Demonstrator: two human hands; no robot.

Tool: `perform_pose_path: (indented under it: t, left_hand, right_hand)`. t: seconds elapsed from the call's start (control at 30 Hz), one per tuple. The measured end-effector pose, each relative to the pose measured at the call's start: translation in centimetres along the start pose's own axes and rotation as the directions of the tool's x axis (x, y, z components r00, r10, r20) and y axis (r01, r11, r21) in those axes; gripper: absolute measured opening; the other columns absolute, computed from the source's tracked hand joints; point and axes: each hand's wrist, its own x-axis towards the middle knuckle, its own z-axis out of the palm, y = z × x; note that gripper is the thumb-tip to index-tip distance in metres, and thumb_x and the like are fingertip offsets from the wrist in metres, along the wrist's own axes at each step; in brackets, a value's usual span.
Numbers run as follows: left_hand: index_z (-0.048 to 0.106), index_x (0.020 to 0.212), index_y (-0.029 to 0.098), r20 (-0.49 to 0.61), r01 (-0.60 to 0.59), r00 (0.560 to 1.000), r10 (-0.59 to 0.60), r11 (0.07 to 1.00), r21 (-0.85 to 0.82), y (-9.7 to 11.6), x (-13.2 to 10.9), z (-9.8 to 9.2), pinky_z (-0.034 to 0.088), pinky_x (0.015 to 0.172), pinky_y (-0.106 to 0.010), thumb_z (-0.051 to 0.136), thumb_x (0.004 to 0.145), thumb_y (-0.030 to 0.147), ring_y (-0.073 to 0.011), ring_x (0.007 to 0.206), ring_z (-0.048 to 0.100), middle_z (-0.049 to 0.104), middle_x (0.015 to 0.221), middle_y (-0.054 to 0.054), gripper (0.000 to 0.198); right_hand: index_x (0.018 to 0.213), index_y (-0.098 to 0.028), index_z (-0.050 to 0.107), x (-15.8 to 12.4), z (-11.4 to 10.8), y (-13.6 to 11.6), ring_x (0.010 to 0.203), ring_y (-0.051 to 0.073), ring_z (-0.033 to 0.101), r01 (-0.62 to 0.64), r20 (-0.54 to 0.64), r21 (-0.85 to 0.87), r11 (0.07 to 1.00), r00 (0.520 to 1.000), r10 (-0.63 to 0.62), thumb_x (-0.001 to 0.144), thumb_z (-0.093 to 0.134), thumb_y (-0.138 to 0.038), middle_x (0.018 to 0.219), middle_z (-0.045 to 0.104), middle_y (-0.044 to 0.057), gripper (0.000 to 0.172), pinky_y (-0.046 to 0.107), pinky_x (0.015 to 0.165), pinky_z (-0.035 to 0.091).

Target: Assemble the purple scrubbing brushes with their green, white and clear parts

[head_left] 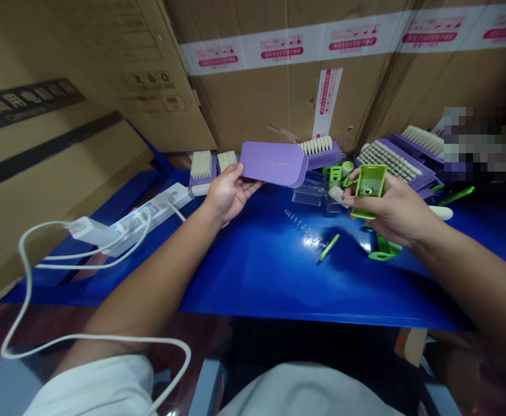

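My left hand (232, 195) grips a flat purple plastic panel (273, 164) with rounded corners at its left end, smooth face toward me. In my right hand (391, 203) is a hollow green plastic housing (370, 186), held upright between thumb and fingers, with a small round metal-looking part inside. A whitish piece (338, 195) is near those fingertips; whether they hold it I cannot tell. Below the hands, a stretched metal spring (305, 226) lies on the blue tabletop (253, 283) beside a thin green strip (329, 247). A curved green part (385, 249) rests under my right hand.
Purple brush heads with pale bristles (317, 145) line the back, with more brush heads (391, 160) piled at right. Clear plastic pieces (309, 192) lie between the hands. A white power strip (148, 214) with a looping cable (27, 277) occupies the left. Cardboard boxes (261, 104) wall the back.
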Motion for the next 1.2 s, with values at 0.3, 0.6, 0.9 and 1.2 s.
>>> perform_pose_path:
  t: [0.3, 0.6, 0.9, 1.2]
  left_hand:
    - [0.073, 0.114, 0.017, -0.151, 0.203, 0.960, -0.234, 0.959, -0.197, 2.5, -2.0, 3.4, 0.067, 0.068, -0.019, 0.068, 0.108, 0.046, -0.0135, 0.076, 0.080, 0.083, 0.096, -0.006, 0.030]
    - [0.074, 0.106, 0.012, -0.047, 0.357, 0.927, -0.371, 0.916, -0.185, 3.4, -3.8, 4.5, 0.066, 0.063, -0.024, 0.068, 0.092, 0.019, -0.0164, 0.067, 0.077, 0.081, 0.083, -0.006, 0.016]
    - [0.066, 0.132, 0.016, -0.018, 0.365, 0.926, -0.376, 0.909, -0.202, 3.0, -3.5, 4.0, 0.067, 0.064, -0.029, 0.067, 0.085, 0.023, -0.0209, 0.070, 0.078, 0.079, 0.083, -0.004, 0.048]
    - [0.050, 0.157, 0.033, 0.168, 0.355, 0.930, -0.328, 0.920, -0.166, 2.8, -3.9, 3.6, 0.072, 0.069, -0.037, 0.065, 0.069, 0.016, -0.0219, 0.080, 0.079, 0.078, 0.112, -0.002, 0.091]
  right_hand:
    - [0.117, -0.031, 0.061, 0.1, 0.0, -0.5, 0.058, 0.012, 0.056, -0.240, 0.023, 0.137, 0.961, 0.971, 0.239, 0.081, 0.086, -0.040, 0.097, 0.067, 0.000, 0.045, 0.019, 0.038, 0.030]
    - [0.110, -0.025, 0.073, -0.1, 0.3, -1.0, 0.091, 0.017, 0.073, -0.257, 0.013, 0.240, 0.936, 0.965, 0.261, 0.070, 0.089, -0.021, 0.115, 0.071, 0.003, 0.044, 0.024, 0.056, 0.065]
    - [0.133, -0.035, 0.062, 0.1, -0.1, 0.6, 0.122, 0.025, 0.076, -0.131, -0.008, 0.144, 0.981, 0.991, 0.133, 0.049, 0.100, -0.011, 0.133, 0.070, 0.001, 0.095, 0.045, 0.114, 0.066]
    - [0.132, -0.028, 0.060, 0.9, -0.8, 1.9, 0.125, 0.042, 0.074, 0.241, 0.051, -0.283, 0.928, 0.970, -0.237, 0.048, 0.110, -0.046, 0.148, 0.067, 0.013, 0.100, 0.060, 0.104, 0.068]
